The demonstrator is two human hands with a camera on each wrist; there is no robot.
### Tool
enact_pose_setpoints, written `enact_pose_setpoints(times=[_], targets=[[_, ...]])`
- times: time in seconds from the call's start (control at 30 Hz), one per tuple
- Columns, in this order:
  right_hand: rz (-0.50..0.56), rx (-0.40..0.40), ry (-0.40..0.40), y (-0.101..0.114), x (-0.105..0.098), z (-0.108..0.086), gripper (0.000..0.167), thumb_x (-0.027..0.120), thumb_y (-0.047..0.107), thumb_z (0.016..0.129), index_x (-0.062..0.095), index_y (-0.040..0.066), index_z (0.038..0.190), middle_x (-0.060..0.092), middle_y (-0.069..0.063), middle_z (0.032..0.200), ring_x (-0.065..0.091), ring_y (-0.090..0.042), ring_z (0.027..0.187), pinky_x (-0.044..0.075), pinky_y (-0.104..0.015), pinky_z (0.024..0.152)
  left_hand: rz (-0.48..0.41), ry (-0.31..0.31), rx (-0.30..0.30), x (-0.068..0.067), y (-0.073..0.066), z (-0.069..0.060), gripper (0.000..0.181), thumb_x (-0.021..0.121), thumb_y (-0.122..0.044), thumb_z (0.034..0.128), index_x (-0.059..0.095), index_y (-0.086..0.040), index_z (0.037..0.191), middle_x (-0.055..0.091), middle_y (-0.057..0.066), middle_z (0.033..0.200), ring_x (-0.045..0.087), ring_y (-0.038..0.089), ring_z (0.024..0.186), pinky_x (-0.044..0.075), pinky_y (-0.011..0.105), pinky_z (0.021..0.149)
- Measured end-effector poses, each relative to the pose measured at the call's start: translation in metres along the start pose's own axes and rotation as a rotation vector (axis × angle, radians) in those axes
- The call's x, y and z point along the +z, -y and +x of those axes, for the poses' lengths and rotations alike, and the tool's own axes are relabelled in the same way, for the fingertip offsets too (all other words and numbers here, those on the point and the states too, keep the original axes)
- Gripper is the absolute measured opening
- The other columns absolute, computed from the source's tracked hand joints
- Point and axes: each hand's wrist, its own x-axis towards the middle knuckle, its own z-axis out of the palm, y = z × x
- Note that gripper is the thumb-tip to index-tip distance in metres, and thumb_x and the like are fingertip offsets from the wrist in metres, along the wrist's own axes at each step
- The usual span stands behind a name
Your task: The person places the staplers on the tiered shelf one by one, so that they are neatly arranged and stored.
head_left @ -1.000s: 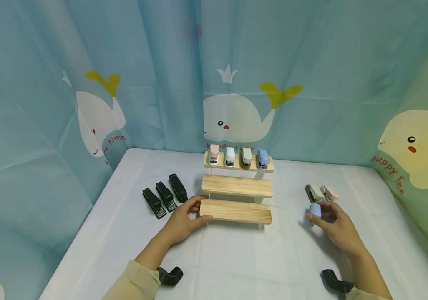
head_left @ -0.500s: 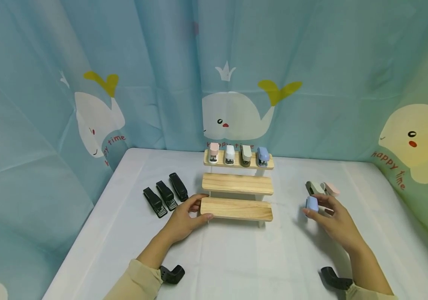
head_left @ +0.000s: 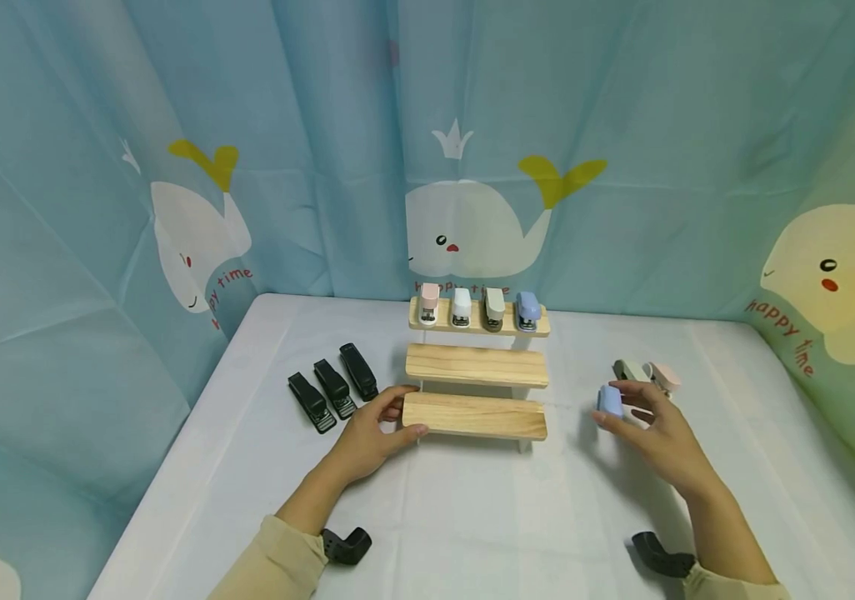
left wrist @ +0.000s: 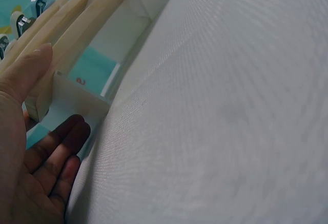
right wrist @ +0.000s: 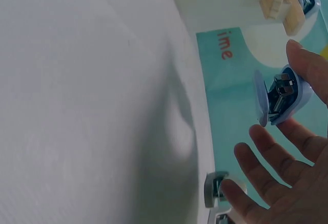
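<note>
A small blue stapler (head_left: pixel 611 401) is pinched between the thumb and a finger of my right hand (head_left: pixel 656 433), held above the table to the right of a three-tier wooden stand (head_left: pixel 476 416). The right wrist view shows the blue stapler (right wrist: pixel 281 95) off the table, its other fingers spread. My left hand (head_left: pixel 366 437) grips the left end of the stand's lowest board, thumb at the front edge; in the left wrist view the thumb lies on the board (left wrist: pixel 77 34). Pink (head_left: pixel 429 304), white (head_left: pixel 461 307), grey-green (head_left: pixel 494 309) and blue (head_left: pixel 528 311) staplers stand on the top board.
Three black staplers (head_left: pixel 333 389) lie in a slanted row left of the stand. Behind my right hand lie a grey-green stapler (head_left: pixel 630 372) and a pink one (head_left: pixel 663 377). A printed curtain (head_left: pixel 352 233) hangs behind the table (head_left: pixel 472 517).
My right hand has moved left with the blue stapler, closer to the stand. My left hand stays on the lowest board.
</note>
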Motion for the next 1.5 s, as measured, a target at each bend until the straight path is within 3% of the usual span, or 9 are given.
enact_pose_setpoints(times=[0.17,0.6,0.83,0.97,1.17,1.37,1.5], targets=[[0.006,-0.025,-0.004,0.005,0.003,0.002,0.056,0.079,0.023,0.094,0.053,0.004,0.141,0.059,-0.015,0.136,0.047,0.014,0.111,0.040,-0.009,0.095,-0.003,-0.001,-0.002,0.000,0.000,0.001,0.058,0.082,-0.045,0.0885,0.058,-0.040,0.141,0.068,-0.006,0.123,0.060,0.016,0.113,0.046,0.044,0.104],[0.012,-0.032,0.007,0.022,0.005,0.006,0.057,0.080,0.026,0.094,0.054,0.006,0.141,0.060,-0.014,0.136,0.049,0.010,0.112,0.044,-0.013,0.095,-0.011,-0.002,0.004,0.000,0.000,0.001,0.059,0.082,-0.044,0.0887,0.058,-0.037,0.142,0.068,-0.005,0.124,0.060,0.016,0.114,0.046,0.045,0.104],[0.030,-0.028,0.033,0.034,0.006,0.011,0.056,0.078,0.029,0.095,0.054,0.007,0.141,0.056,-0.013,0.138,0.058,-0.035,0.125,0.051,-0.017,0.086,-0.012,-0.005,0.011,0.000,0.001,0.001,0.059,0.082,-0.043,0.0889,0.058,-0.037,0.142,0.068,-0.005,0.123,0.060,0.016,0.113,0.046,0.045,0.104],[0.043,-0.032,0.038,0.043,0.007,0.012,0.057,0.078,0.031,0.095,0.054,0.006,0.141,0.057,-0.015,0.137,0.058,-0.046,0.127,0.051,-0.014,0.083,-0.012,-0.003,0.012,0.000,0.001,0.001,0.059,0.082,-0.044,0.0889,0.058,-0.036,0.142,0.068,-0.006,0.123,0.060,0.016,0.113,0.046,0.045,0.103],[0.058,-0.064,0.034,0.052,0.010,0.014,0.057,0.079,0.026,0.094,0.055,0.007,0.142,0.059,-0.016,0.136,0.060,-0.042,0.124,0.053,-0.016,0.081,-0.021,0.003,0.014,0.000,0.002,0.001,0.060,0.082,-0.043,0.0891,0.058,-0.034,0.143,0.068,-0.006,0.123,0.060,0.016,0.112,0.046,0.044,0.102],[0.042,-0.089,0.017,0.060,0.012,0.016,0.056,0.080,0.024,0.093,0.057,0.010,0.141,0.062,-0.011,0.134,0.057,-0.004,0.115,0.051,-0.013,0.084,-0.019,0.004,0.014,0.001,0.003,0.001,0.058,0.081,-0.044,0.0898,0.057,-0.037,0.142,0.069,-0.005,0.123,0.060,0.015,0.112,0.047,0.043,0.101],[0.041,-0.092,0.017,0.066,0.014,0.017,0.057,0.081,0.026,0.093,0.057,0.010,0.141,0.061,-0.011,0.135,0.056,-0.006,0.116,0.050,-0.012,0.085,-0.015,0.004,0.015,0.001,0.004,0.001,0.058,0.080,-0.044,0.0902,0.057,-0.036,0.143,0.068,-0.005,0.123,0.060,0.015,0.111,0.047,0.043,0.101]])
